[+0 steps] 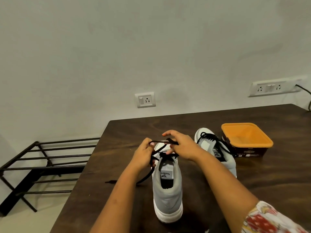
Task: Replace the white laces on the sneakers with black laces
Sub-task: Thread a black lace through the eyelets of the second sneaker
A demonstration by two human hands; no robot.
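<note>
Black lace [159, 141] stretching crosswise over sneaker [167, 190], toe pointing away; you're pinching it in left hand [144, 153] and right hand [180, 145].

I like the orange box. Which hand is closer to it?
Right. The right hand is left of the orange box; the left hand is farther left.

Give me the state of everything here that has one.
near sneaker: upright, threaded with black, lace ends held.
far sneaker: laced in black, nobody touching it.
black lace: stretched between both hands.
left hand: grips the lace.
right hand: pinches the lace.
orange tub: open, lidless.
</note>
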